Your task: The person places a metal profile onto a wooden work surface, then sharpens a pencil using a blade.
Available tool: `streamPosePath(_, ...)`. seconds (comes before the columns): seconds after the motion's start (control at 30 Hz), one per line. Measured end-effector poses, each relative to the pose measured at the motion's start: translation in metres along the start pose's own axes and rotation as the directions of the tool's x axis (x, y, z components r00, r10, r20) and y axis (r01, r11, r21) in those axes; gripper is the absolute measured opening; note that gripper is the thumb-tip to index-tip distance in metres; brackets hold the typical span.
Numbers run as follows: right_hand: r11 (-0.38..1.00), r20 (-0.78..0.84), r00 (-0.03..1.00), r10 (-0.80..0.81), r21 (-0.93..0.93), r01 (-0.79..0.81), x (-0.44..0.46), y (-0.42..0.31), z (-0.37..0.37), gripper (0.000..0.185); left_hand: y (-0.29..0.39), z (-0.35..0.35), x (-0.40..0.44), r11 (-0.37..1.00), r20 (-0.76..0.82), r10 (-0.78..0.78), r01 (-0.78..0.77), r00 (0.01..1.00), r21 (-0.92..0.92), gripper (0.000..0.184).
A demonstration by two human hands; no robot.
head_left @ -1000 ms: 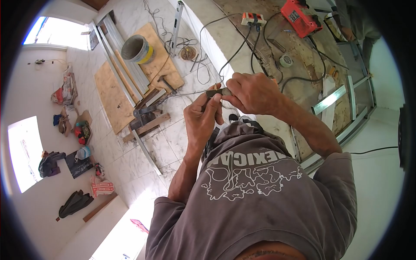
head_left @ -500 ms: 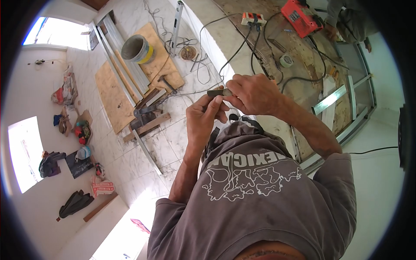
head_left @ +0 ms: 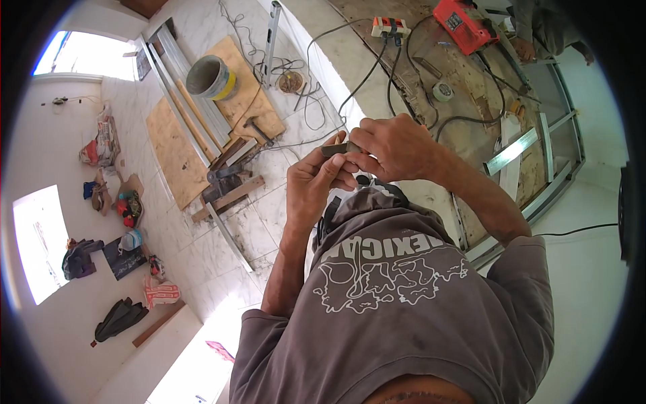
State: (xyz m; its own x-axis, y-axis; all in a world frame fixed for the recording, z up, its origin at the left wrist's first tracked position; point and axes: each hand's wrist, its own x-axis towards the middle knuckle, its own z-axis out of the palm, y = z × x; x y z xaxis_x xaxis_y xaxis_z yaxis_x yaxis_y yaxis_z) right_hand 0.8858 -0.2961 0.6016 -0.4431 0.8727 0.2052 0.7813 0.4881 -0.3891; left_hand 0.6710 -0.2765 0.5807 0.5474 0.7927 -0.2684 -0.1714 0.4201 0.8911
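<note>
Both hands meet in front of the chest around a small, dark, flat piece (head_left: 334,150). My left hand (head_left: 315,176) pinches it between thumb and fingers. My right hand (head_left: 392,147) has its fingers curled over the piece's right end, touching my left fingertips. What the right fingers hide cannot be made out. Below the hands lies the grey shirt (head_left: 404,296). Behind them are a thin cable on the tiled floor and the edge of a worn work surface (head_left: 420,195).
A bucket (head_left: 211,77) and metal profiles (head_left: 190,84) rest on plywood (head_left: 173,145) beside a hammer (head_left: 257,130). On the work surface are a power strip (head_left: 390,27), a red machine (head_left: 462,25), a tape roll (head_left: 442,91) and cables. A co-worker's arm (head_left: 523,48) shows upper right.
The dark piece has tilted and dropped slightly, and my hands have shifted a little around it. The co-worker has moved at the upper right. The view has shifted slightly.
</note>
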Motion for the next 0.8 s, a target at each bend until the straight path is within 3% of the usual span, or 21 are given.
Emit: streamPosePath(0.8, 0.998, -0.003, 0.998, -0.07, 0.006, 0.07, -0.002, 0.008, -0.012, 0.033, 0.009, 0.007, 0.003, 0.999, 0.072, -0.018, 0.015, 0.997, 0.032, 0.048)
